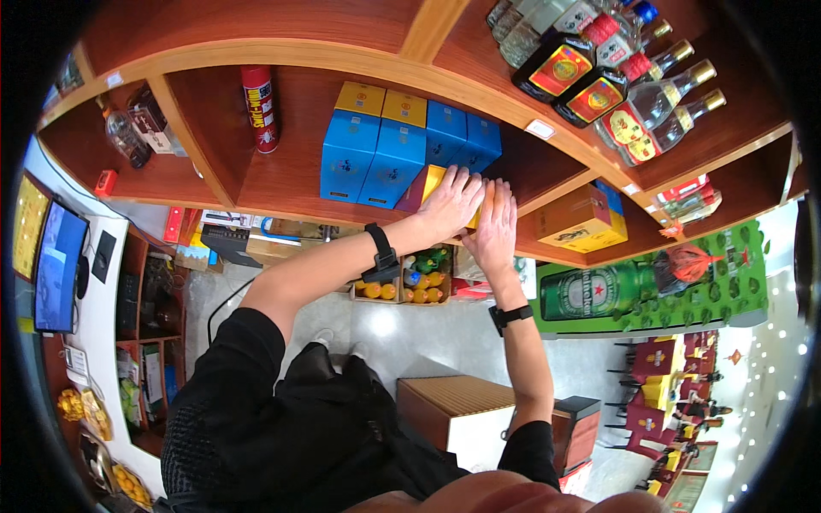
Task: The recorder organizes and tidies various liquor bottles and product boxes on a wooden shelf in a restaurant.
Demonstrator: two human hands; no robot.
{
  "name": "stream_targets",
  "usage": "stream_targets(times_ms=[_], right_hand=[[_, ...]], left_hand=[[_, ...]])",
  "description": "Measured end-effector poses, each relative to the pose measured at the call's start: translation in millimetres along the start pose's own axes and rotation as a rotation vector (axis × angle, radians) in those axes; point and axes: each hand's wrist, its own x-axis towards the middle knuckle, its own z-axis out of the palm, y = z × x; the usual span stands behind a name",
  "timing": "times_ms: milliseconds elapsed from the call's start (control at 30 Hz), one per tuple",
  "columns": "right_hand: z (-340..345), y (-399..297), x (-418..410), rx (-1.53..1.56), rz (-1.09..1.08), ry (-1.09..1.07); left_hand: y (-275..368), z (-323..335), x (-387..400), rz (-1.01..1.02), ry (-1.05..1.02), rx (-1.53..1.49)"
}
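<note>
A yellow and maroon carton (434,178) stands on the wooden shelf, to the right of the blue cartons. My left hand (450,204) lies over its near side, fingers stretched across the top. Beside it, my right hand (495,224) grips the same carton from the right, its fingers touching or nearly touching those of the left. Most of the carton is hidden beneath both hands. Two blue cartons with yellow tops (375,151) stand close on the left, and plain blue cartons (463,133) sit behind.
A red spray can (260,109) stands farther left on this shelf (288,183). Liquor bottles (593,83) fill the upper right compartment. An orange-yellow box (574,221) occupies the right compartment. Below are boxes of drink bottles (423,279); a large carton (455,410) stands on the floor.
</note>
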Motion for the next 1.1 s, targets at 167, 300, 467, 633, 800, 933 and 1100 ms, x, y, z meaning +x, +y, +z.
stream_targets(times_ms=[167, 300, 467, 633, 800, 933, 1100], right_hand=[[16.6, -55.7, -75.8, 0.095, 0.242, 0.189], [49.3, -115.7, -172.8, 0.385, 0.553, 0.209], [94.2, -118.7, -286.3, 1.401, 1.158, 0.121], [-5.5, -138.5, -251.0, 2.389, 1.166, 0.337], [-70.4, -204.1, -201.5, 2.515, 0.777, 0.328], [-129.1, -258.4, -122.3, 2.613, 0.378, 0.169], [-142.9, -299.0, 8.7, 2.595, -0.051, -0.019]], left_hand=[[16.8, 10.6, -13.9, -0.015, 0.145, 0.093], [14.6, -29.8, -14.8, 0.046, -0.059, -0.031], [34.7, -99.8, -13.9, 0.12, -0.076, -0.176], [44.9, -227.3, -41.8, 0.053, -0.201, -0.415], [28.5, -403.9, -37.2, -0.016, -0.44, -0.439], [-9.4, -516.5, -36.5, -0.007, -0.368, -0.187], [-99.2, -589.5, -14.2, 0.018, -0.298, -0.109]])
